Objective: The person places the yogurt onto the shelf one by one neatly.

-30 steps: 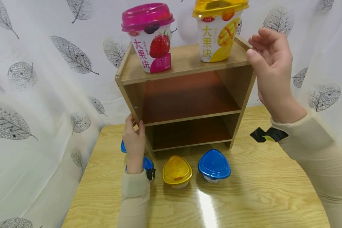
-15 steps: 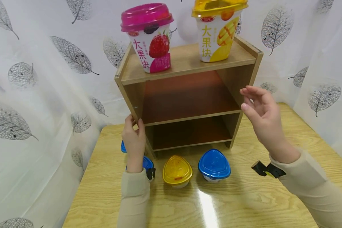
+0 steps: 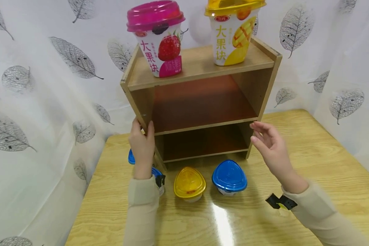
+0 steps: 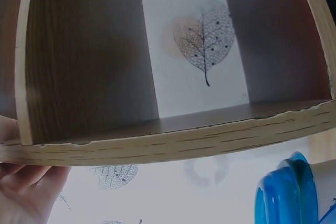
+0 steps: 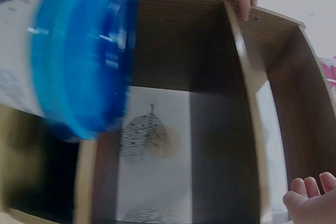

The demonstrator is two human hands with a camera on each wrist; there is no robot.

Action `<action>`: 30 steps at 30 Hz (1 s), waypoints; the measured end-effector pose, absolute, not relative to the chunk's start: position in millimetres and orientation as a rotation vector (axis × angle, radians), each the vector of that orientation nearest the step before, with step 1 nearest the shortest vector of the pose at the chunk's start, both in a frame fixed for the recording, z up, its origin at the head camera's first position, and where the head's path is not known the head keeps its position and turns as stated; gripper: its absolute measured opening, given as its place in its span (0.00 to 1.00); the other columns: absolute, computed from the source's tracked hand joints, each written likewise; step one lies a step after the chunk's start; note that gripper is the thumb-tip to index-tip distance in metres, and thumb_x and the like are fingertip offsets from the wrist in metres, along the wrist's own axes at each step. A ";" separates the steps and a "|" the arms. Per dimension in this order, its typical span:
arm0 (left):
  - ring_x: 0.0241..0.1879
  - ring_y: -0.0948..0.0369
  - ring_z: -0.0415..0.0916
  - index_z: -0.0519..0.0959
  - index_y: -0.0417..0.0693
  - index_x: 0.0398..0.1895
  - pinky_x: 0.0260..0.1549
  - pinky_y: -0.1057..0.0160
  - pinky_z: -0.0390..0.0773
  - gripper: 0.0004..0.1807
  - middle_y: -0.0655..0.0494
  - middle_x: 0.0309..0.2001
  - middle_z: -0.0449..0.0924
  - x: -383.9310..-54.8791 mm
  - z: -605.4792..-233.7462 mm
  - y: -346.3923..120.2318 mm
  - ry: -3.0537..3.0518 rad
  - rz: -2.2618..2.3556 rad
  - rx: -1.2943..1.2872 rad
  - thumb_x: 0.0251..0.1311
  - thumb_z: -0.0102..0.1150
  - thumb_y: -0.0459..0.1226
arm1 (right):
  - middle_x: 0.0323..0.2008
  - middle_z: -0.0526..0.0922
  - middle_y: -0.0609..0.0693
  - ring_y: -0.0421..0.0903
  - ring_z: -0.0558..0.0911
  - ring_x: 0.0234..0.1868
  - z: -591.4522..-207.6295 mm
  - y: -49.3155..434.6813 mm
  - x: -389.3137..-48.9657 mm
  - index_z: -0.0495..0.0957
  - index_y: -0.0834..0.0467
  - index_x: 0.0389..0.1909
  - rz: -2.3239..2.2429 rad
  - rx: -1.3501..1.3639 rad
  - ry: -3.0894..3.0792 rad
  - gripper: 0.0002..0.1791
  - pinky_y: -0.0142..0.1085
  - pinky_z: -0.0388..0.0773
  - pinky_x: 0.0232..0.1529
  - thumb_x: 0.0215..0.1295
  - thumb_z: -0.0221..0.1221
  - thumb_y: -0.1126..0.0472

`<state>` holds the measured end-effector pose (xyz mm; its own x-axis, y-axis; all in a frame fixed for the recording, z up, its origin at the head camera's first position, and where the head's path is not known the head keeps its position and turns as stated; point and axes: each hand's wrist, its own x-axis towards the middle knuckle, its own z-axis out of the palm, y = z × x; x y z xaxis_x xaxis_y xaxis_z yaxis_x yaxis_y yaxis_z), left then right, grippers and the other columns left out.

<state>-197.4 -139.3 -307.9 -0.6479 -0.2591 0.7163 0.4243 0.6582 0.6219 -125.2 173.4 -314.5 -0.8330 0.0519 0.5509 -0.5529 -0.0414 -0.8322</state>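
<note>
A small wooden shelf unit [image 3: 203,124] stands on the table. My left hand [image 3: 142,147] grips the front edge of its left side panel, thumb inside and fingers outside; the left wrist view also shows this hand [image 4: 26,192] at the panel. My right hand [image 3: 272,150], fingers loosely bent and holding nothing, is beside the lower right side of the shelf. Its fingertips [image 5: 315,184] show in the right wrist view. In front of the shelf stand a yellow-lidded cup [image 3: 189,182] and a blue-lidded cup [image 3: 229,176].
On top of the shelf stand a pink-lidded yogurt cup [image 3: 160,41] and a yellow-lidded yogurt cup [image 3: 232,34]. Another blue lid [image 3: 131,157] shows behind my left hand, and one more is partly covered by my left wrist. Leaf-printed white curtain [image 3: 49,102] surrounds the table.
My right hand has come down from the shelf's top right corner to beside its lower compartment. The left hand keeps its grip on the side panel. The head view has shifted slightly.
</note>
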 end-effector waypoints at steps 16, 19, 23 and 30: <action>0.35 0.49 0.77 0.75 0.32 0.37 0.26 0.54 0.79 0.09 0.39 0.35 0.78 -201.3 -309.2 -143.1 -2.041 -1.018 -0.166 0.56 0.53 0.31 | 0.54 0.65 0.59 0.43 0.64 0.58 -363.1 179.5 -115.7 0.60 0.72 0.55 1.642 0.524 -2.242 0.28 0.22 0.58 0.55 0.52 0.56 0.78; 0.35 0.48 0.77 0.76 0.31 0.39 0.29 0.54 0.78 0.10 0.38 0.35 0.78 -201.4 -309.7 -144.0 -2.037 -1.018 -0.169 0.56 0.53 0.30 | 0.55 0.64 0.64 0.52 0.63 0.59 -370.1 180.1 -114.5 0.59 0.71 0.56 1.540 0.501 -2.366 0.30 0.18 0.57 0.54 0.52 0.59 0.73; 0.34 0.48 0.78 0.76 0.32 0.41 0.29 0.53 0.78 0.11 0.38 0.35 0.79 -201.9 -310.3 -144.1 -2.036 -1.014 -0.173 0.56 0.54 0.30 | 0.56 0.63 0.65 0.60 0.61 0.58 -379.2 179.4 -112.5 0.59 0.70 0.57 1.460 0.482 -2.475 0.34 0.18 0.55 0.54 0.50 0.62 0.68; 0.33 0.48 0.78 0.76 0.32 0.38 0.29 0.54 0.78 0.10 0.38 0.34 0.79 -202.3 -310.9 -142.8 -2.028 -1.012 -0.172 0.55 0.54 0.30 | 0.55 0.64 0.64 0.60 0.61 0.58 -397.1 176.7 -109.4 0.59 0.69 0.58 1.383 0.467 -2.603 0.37 0.53 0.59 0.55 0.49 0.65 0.61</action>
